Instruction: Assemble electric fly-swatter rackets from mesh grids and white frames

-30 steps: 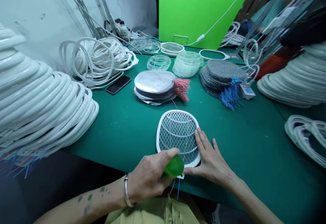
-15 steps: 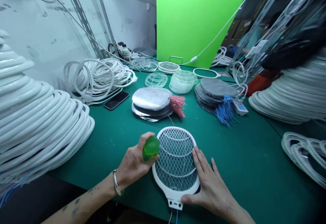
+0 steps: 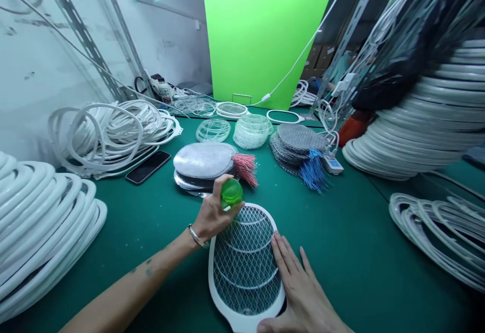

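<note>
A white mosquito-swatter head [image 3: 246, 254] with diamond metal mesh and curved white ribs lies flat on the bench, its neck cut off by the bottom edge of the view. My left hand [image 3: 214, 211] grips a round, translucent green object [image 3: 231, 192] over the far left of the rim. Whether that green piece touches the rim is hard to see. Along the right side of the frame, my right hand [image 3: 303, 290] rests with fingers stretched out, the thumb down by the neck.
Behind lie silver mesh sheets [image 3: 204, 160] with red wires and darker mesh sheets [image 3: 299, 140] with blue wires. White rib pieces [image 3: 252, 131] and a phone [image 3: 147, 167] sit farther back. Tall stacks of white frames [image 3: 41, 222] flank the green bench [image 3: 341, 242]; another stack [image 3: 424, 121] stands right.
My left hand has moved with the green object from the left side of the rim toward its far end. My right hand stays on the frame's right side. The camera view has shifted.
</note>
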A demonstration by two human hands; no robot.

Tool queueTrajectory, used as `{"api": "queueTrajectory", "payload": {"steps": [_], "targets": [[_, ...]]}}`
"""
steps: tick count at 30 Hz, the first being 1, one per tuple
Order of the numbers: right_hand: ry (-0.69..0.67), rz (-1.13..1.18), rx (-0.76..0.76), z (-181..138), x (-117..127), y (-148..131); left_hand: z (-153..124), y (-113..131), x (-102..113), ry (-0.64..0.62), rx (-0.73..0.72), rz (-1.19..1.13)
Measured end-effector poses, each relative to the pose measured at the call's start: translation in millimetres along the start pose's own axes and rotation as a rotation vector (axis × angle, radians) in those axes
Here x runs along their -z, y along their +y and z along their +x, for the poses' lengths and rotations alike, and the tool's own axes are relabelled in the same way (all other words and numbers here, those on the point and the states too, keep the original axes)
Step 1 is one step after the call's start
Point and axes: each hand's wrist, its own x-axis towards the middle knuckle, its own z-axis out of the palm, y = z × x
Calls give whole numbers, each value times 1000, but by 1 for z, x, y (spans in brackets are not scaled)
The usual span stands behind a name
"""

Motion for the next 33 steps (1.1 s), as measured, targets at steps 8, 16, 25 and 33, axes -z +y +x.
{"api": "queueTrajectory", "payload": {"steps": [8, 16, 25, 33], "targets": [[-19, 16, 11, 0, 0, 1, 27, 26, -38, -150, -88, 53], [77, 18, 52, 3, -6, 0, 25, 49, -77, -259, -87, 243], [130, 11, 269, 4, 23, 33, -22, 65, -28, -268, 120, -669], [244, -73, 324, 18, 42, 51, -83, 79, -52, -439, -366, -76]]}}
